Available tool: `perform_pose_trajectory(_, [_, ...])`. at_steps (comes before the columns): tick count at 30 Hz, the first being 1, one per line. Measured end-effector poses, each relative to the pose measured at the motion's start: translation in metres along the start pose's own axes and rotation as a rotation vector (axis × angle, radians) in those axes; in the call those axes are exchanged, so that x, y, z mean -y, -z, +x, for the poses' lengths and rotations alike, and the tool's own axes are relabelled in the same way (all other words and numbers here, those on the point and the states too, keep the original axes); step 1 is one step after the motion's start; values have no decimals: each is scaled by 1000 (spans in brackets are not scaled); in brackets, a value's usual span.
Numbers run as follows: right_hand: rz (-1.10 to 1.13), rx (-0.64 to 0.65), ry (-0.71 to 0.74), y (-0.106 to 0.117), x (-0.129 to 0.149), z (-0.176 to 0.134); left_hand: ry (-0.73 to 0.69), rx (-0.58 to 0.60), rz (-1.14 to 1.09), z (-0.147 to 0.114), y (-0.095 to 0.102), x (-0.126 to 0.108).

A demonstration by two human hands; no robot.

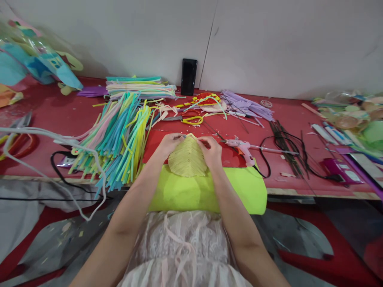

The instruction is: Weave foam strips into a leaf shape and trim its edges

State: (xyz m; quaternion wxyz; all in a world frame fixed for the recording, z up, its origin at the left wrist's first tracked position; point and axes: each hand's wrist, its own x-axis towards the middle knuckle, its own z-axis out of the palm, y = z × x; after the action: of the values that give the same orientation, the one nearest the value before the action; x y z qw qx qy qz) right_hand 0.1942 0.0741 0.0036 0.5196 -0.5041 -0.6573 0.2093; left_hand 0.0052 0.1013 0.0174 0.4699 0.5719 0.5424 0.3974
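Observation:
A pale yellow leaf-shaped craft piece (187,159) with fine ribs fanning from a centre line lies in front of me, its narrow end pointing away. My left hand (172,144) pinches its upper left edge near the tip. On the opposite side, my right hand (212,150) grips the upper right edge, fingers bent. Some fingertips are hidden behind the piece. Beneath it are a red sheet (230,153) and a bright lime-green sheet (242,187) that hangs over the table's front edge.
Bundles of pastel pipe cleaners (116,131) lie to the left. A pink glue gun (243,149) with a black cord rests at right. Yellow-and-red-handled scissors (191,118) lie beyond my hands. A phone (188,77) leans on the wall. A white cable (95,167) loops at left.

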Motion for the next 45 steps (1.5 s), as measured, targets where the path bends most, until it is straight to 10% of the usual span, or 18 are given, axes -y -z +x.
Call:
perform_pose_trajectory(17, [234, 2, -218, 1, 1, 3, -4, 87, -97, 3, 4, 1])
perform_pose_trajectory(45, [188, 488, -516, 25, 16, -2, 47, 138, -56, -7, 11, -2])
